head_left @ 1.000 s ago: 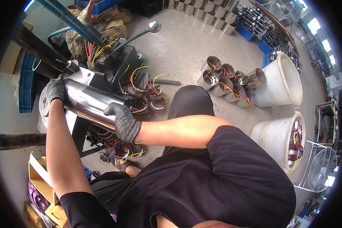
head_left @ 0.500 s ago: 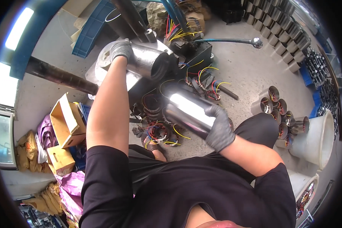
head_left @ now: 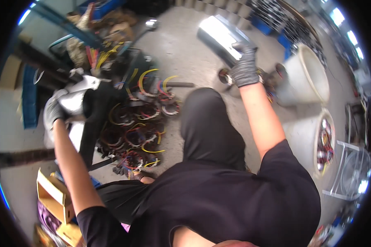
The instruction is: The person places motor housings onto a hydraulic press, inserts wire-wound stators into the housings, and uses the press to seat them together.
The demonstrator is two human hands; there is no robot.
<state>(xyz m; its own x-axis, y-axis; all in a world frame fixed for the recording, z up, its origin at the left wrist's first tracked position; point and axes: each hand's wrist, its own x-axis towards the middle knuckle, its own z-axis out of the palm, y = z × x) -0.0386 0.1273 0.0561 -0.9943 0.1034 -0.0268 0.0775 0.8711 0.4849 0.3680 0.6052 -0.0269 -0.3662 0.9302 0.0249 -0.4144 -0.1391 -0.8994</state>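
Note:
My right hand (head_left: 246,66), in a grey glove, grips a shiny metal cylinder (head_left: 221,36) and holds it out to the front right above the floor. The fingers wrap round its near end. At the left, my gloved left hand (head_left: 55,109) is closed on a duller metal cylinder (head_left: 75,103), which lies on its side at the bench machine (head_left: 95,84). Its dark open end points right. Below the held cylinder, several short metal sleeves (head_left: 225,77) with wires inside stand on the floor, partly hidden by my right hand and forearm.
Wound rings with coloured wires (head_left: 138,133) lie in a heap between the machine and my knee. Two big white tubs (head_left: 303,76) stand at the right. A ball-ended lever (head_left: 151,24) juts from the machine. Rows of metal cylinders (head_left: 231,9) line the back. An opened cardboard box (head_left: 55,193) sits lower left.
The view has turned right. My right hand has carried the shiny cylinder away from the machine, out to the front right. My left hand stays on the other cylinder.

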